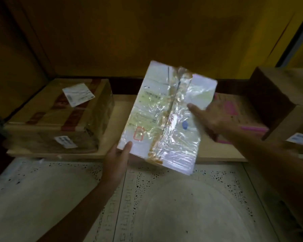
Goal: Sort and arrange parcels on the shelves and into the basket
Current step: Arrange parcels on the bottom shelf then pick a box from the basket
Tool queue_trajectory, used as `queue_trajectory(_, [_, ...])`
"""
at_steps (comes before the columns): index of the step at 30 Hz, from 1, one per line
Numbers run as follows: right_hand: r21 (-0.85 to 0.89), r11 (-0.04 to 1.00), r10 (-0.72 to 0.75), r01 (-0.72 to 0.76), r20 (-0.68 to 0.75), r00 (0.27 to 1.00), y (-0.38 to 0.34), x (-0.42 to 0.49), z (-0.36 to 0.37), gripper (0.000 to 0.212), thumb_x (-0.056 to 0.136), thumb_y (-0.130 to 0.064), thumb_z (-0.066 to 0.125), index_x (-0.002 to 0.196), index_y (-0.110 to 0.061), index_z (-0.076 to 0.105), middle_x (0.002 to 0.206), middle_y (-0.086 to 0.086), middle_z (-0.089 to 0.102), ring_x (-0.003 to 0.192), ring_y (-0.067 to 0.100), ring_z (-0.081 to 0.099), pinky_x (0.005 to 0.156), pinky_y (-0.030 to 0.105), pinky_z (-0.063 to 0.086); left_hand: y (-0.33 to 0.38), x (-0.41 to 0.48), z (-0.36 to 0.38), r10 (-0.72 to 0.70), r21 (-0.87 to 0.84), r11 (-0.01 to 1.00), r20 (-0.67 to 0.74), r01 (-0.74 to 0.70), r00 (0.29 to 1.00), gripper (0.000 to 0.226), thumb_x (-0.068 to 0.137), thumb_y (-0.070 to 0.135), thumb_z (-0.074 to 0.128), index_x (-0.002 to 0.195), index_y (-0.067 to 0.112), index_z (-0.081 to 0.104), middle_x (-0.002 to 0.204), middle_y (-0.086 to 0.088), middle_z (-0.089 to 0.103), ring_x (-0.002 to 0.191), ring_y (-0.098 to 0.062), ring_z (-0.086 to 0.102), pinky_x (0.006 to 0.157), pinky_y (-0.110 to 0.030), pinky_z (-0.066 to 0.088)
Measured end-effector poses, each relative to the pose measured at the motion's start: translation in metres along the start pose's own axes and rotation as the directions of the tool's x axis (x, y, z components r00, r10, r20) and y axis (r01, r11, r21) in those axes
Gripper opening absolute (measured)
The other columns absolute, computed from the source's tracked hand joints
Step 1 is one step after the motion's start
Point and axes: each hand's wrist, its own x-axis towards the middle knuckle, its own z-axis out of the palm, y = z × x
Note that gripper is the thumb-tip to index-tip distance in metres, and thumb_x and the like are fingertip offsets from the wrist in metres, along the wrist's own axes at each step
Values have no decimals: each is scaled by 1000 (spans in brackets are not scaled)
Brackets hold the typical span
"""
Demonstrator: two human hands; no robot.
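Observation:
A flat white parcel (166, 116), wrapped in shiny clear plastic with a strip of brown tape down its middle and a printed label, is held tilted above the low wooden shelf (110, 151). My left hand (117, 165) grips its near left corner from below, thumb on top. My right hand (215, 119) holds its right edge, thumb pressed on the plastic. No basket is in view.
A taped brown cardboard box (59, 117) with white labels sits on the shelf at left. A pink-printed box (234, 117) lies at right behind my right hand, with a taller brown box (283, 98) beside it. Speckled tile floor (164, 206) lies below; a yellow wall stands behind.

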Motion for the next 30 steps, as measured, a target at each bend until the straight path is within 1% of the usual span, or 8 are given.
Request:
queue_trajectory(3, [-187,916,380,-354,131,915,7,2,25,58,90,-50,51,120,-1,50,118,23,59,80,38,64,52,38,55,1,9,-8,268,487,854,-109,-183,957,42,86,48,51,119,22,52,123,-12,53,100,-22,55,77,-36,49])
queue_trajectory(7, [-112,975,197,-193,31,980,19,16,49,61,89,-50,52,134,-11,38,123,16,56,94,35,63,57,40,56,8,9,-5,522,463,712,155,-529,839,49,84,38,56,130,24,47,133,-14,41,117,-24,43,87,-41,49])
queue_trajectory(9, [33,989,138,-144,141,980,23,18,48,56,90,-49,52,135,-19,38,126,10,57,102,29,62,79,44,56,7,8,-8,587,572,597,165,-562,792,51,79,47,50,121,19,59,131,-18,45,119,-33,44,90,-51,48])
queue_trajectory(13, [216,973,4,-85,351,937,28,10,35,52,92,-37,54,139,-21,39,126,3,59,98,12,62,78,29,53,28,17,-2,665,735,287,308,-614,680,49,73,40,45,108,12,66,133,-23,49,125,-44,41,101,-63,28])
queue_trajectory(17, [-196,952,-244,236,-18,970,50,12,-17,54,87,-36,61,136,-22,43,134,5,51,118,21,50,97,42,46,67,15,65,613,566,151,590,-811,526,48,76,38,40,112,18,63,129,-10,57,127,-30,44,108,-48,20])
queue_trajectory(21, [-744,666,-104,61,-11,995,95,18,-84,82,84,-53,57,149,-28,14,158,9,12,143,32,11,114,45,16,63,-5,132,522,363,89,776,-927,354,53,86,44,40,135,24,44,147,-3,37,139,-18,24,112,-29,-3])
queue_trajectory(24, [-868,496,-45,31,9,999,123,11,-87,82,86,-58,49,149,-36,1,159,3,7,144,30,9,116,49,15,59,-11,153,459,403,66,800,-913,386,53,89,36,42,139,21,34,146,-5,37,136,-18,27,114,-28,5])
queue_trajectory(30, [-767,581,-243,272,156,957,113,-7,-57,77,82,-52,59,146,-40,17,154,-2,21,135,28,16,102,47,38,63,-6,147,313,589,-127,787,-798,531,42,80,14,50,122,17,43,101,-6,65,93,-23,55,92,-31,35])
